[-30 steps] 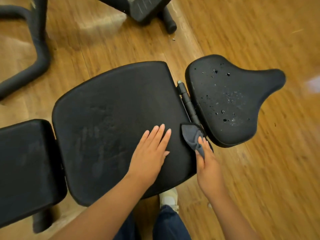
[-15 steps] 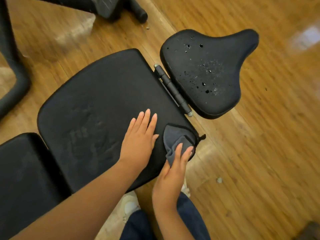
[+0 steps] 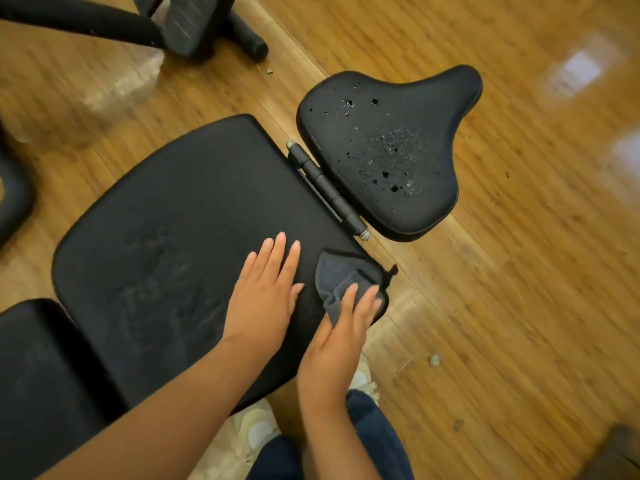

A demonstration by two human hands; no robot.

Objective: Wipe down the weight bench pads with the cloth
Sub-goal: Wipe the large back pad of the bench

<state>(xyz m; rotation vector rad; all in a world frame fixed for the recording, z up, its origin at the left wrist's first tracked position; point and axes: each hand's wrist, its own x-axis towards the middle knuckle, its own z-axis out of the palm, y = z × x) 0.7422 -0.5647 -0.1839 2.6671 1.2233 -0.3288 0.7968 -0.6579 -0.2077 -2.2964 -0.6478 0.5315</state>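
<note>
The black weight bench has a large middle pad [image 3: 180, 244], a smaller saddle-shaped seat pad [image 3: 388, 154] on the right speckled with droplets, and another pad [image 3: 38, 382] at the lower left. My left hand [image 3: 263, 292] lies flat on the middle pad with straight fingers. My right hand [image 3: 343, 327] presses a dark grey cloth [image 3: 337, 278] onto the middle pad's near right corner, fingers extended over it. Smear marks show on the middle pad's left half.
A metal hinge bar [image 3: 327, 192] joins the middle and seat pads. Black equipment legs and a base [image 3: 187, 26] stand at the top left on the wooden floor [image 3: 519, 306]. My shoes [image 3: 259, 431] and jeans are under the bench edge.
My right hand has drawn the cloth from the hinge gap back to the middle pad's near right corner and flattened over it. The left hand has stayed flat on the pad.
</note>
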